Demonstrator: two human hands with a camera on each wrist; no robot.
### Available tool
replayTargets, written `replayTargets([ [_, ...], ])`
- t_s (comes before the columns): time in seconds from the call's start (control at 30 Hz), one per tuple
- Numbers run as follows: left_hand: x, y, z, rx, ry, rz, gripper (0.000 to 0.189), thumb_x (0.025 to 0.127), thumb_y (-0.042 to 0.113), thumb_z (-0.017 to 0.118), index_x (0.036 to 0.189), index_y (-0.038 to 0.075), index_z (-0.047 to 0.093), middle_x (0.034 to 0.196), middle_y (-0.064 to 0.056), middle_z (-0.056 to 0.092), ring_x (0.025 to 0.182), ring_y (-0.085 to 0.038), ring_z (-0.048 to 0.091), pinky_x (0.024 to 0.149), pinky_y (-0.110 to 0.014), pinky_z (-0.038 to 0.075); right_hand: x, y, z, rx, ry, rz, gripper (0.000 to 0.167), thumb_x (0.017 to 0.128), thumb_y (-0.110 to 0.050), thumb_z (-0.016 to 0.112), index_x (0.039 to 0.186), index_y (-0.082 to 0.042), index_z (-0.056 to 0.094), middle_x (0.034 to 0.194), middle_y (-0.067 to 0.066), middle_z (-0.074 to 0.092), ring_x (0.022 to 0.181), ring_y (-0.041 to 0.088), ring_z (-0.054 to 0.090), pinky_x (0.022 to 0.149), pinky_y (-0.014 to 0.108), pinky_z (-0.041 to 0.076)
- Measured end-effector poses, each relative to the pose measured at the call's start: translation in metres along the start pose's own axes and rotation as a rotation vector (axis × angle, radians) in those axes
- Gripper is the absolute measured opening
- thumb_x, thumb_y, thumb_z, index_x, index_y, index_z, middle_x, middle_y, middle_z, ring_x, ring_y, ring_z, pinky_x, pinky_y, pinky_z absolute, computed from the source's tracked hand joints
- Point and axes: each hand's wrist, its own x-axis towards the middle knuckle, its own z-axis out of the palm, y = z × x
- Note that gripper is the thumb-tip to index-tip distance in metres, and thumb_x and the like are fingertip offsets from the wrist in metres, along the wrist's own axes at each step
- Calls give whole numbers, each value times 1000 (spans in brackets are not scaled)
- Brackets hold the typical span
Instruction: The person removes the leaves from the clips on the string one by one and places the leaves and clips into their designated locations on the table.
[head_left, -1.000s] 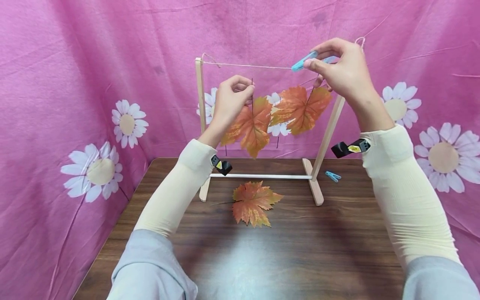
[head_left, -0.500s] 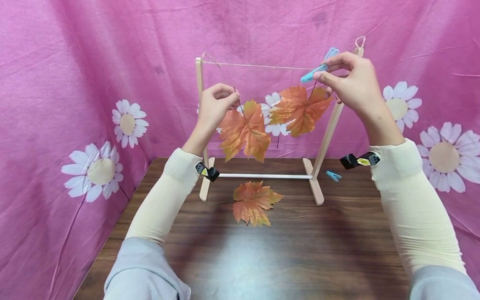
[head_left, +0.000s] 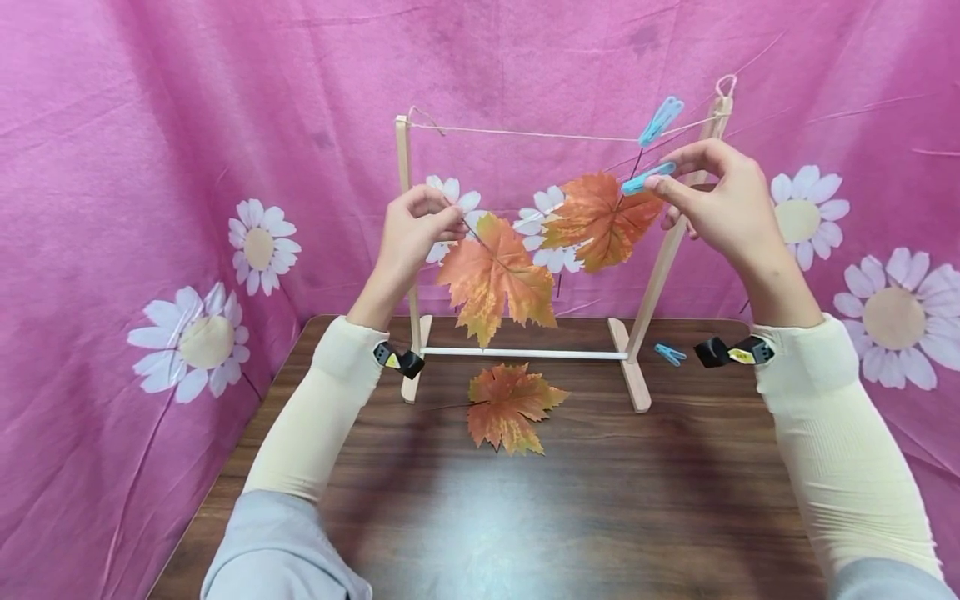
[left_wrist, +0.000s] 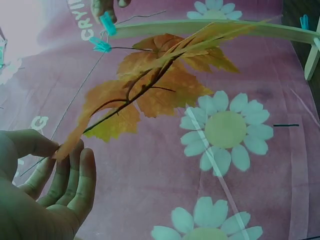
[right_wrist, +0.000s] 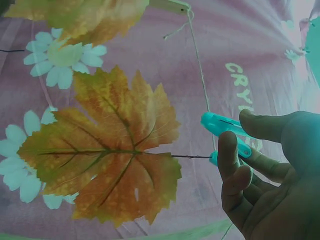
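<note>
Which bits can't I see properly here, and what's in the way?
Pale-yellow word on the pink cloth: left wrist view, cut off by the top edge.
Light-blue plastic clip on the beige string: right wrist view, partly hidden by the right hand.
Jagged orange-yellow leaf in the left hand: right wrist view, cut off by the top edge.
Small yellow label at the right wrist: head view, print too small to read.
</note>
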Motion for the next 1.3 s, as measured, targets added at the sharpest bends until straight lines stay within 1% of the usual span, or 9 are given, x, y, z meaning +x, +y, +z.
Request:
replayTargets([
  [0.17,-2,-2,-7,-63,-38,-11,13,94,-10,66,90,2,65,80,-8,74,70,-17,76,75,-32,67,-5,9,-1,-27,-14,-15,31,97,-31,80,125,-24,69,98,-14,70,55,2,68,42,17,41],
  [0.27,-3,-3,-10,-61,-77,-25,10,95,-9,67,92,0,65,82,-9,76,72,-18,78,78,-35,68,-8,14,-2,-45,-20,-21,36,97,-32,80,131,-22,70,98,-14,69,54,2,67,42,18,39],
  [0.4,-7,-3,-14,-42,-125,-46,9,97,-7,66,92,0,65,82,-7,78,76,-19,79,82,-38,67,-12,19,-4,-62,-21,-15,37,97,-34,79,130,-19,70,92,-13,69,51,3,65,42,20,37],
  [0.57,-11,-4,-18,-30,-168,-84,14,97,-7,65,89,4,62,82,-6,78,76,-20,80,84,-38,67,-17,27,-5,-66,-23,6,34,97,-33,79,126,-20,69,88,-13,69,49,4,63,42,21,37],
  [0.8,-17,-10,-23,20,-190,-98,17,95,-8,66,86,5,62,84,-7,77,80,-20,81,91,-47,65,-26,36,-5,-80,-22,23,27,97,-34,80,119,-26,67,80,-15,70,50,3,63,42,21,37],
  [0.93,-21,-15,-26,45,-217,-85,18,97,-6,66,84,5,61,84,-6,79,84,-22,81,92,-45,65,-31,42,-5,-88,-27,48,26,97,-31,81,117,-27,65,70,-15,70,50,3,61,42,22,39],
  [1.0,-23,-18,-27,45,-228,-78,18,97,-5,67,84,5,61,84,-5,80,86,-24,81,91,-44,66,-33,45,-5,-101,-29,54,25,98,-29,80,117,-27,64,71,-17,70,50,3,60,42,22,41],
  [1.13,-27,-23,-29,42,-223,-71,17,97,-4,68,84,5,62,86,-5,80,84,-23,81,89,-42,66,-36,52,-5,-125,-30,43,26,100,-28,77,124,-26,66,77,-20,69,51,1,59,44,20,44],
  [1.3,-32,-30,-32,51,-189,-92,18,97,-4,69,85,9,65,87,-2,79,78,-17,79,90,-39,66,-42,62,-6,-136,-35,42,31,101,-27,75,131,-20,70,70,-18,67,50,2,57,44,20,45],
])
